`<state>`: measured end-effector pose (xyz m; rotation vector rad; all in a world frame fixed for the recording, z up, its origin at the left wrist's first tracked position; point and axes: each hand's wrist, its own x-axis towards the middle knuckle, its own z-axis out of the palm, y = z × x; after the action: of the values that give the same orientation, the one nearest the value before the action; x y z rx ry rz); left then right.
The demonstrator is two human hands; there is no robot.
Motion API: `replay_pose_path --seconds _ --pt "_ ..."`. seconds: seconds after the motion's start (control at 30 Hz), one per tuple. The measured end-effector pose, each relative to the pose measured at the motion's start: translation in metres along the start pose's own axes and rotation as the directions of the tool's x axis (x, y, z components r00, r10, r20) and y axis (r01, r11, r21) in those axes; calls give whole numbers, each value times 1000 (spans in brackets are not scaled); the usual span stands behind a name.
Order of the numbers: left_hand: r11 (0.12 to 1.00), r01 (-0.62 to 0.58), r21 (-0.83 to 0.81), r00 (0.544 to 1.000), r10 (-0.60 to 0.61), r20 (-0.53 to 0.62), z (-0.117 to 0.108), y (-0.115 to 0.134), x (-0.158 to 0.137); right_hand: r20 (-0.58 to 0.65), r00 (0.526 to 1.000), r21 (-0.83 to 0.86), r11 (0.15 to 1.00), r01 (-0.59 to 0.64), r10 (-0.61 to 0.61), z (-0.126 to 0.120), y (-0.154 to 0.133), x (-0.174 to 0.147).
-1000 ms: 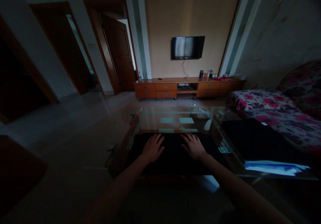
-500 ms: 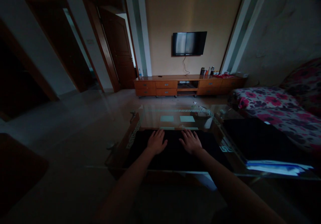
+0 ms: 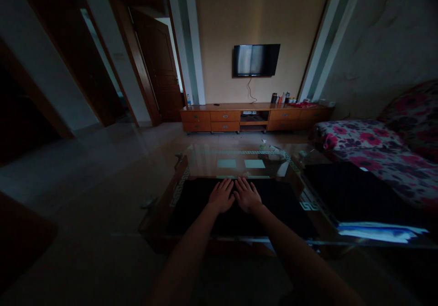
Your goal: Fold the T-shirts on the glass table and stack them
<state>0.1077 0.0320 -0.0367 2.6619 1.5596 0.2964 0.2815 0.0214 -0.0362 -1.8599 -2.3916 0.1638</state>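
Observation:
A black cloth (image 3: pixel 277 205), perhaps a garment, lies spread flat on the glass coffee table (image 3: pixel 205 155) in front of me. Its details are lost in the dim light. My left hand (image 3: pixel 221 195) rests palm down on the cloth, fingers stretched out. Close beside it my right hand (image 3: pixel 247 195) lies flat in the same way, the two thumbs almost touching. Neither hand grips anything. To the right sits a stack of folded cloth (image 3: pixel 356 192), black on top, with white and blue edges (image 3: pixel 379 232) showing at the front.
A flower-patterned sofa (image 3: pixel 369 137) stands at the right. Beyond the table is a low wooden TV cabinet (image 3: pixel 226 115) holding bottles and small items, under a wall-mounted television (image 3: pixel 256 60). A dark brown object (image 3: pixel 23 237) is at the lower left.
My hands have moved toward each other over the black cloth, from well apart to nearly touching. The view has shifted slightly.

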Motion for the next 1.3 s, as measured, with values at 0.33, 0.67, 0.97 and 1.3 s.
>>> replay_pose_path --seconds 0.33,0.67,0.97,1.3 --pt "1000 -22 4 1000 22 1 10 3 3 -12 1000 30 999 22 -22 4 -9 11" --pt "999 1 -35 999 1 49 0 -6 -3 33 999 70 997 18 -20 7 10 10" --pt "991 133 19 989 -134 70 -20 -25 -17 21 996 26 996 -88 88 -1 44 -3" --pt "943 317 102 948 -317 -11 -19 -66 -31 -12 981 -49 979 -196 195 -7 94 -19"
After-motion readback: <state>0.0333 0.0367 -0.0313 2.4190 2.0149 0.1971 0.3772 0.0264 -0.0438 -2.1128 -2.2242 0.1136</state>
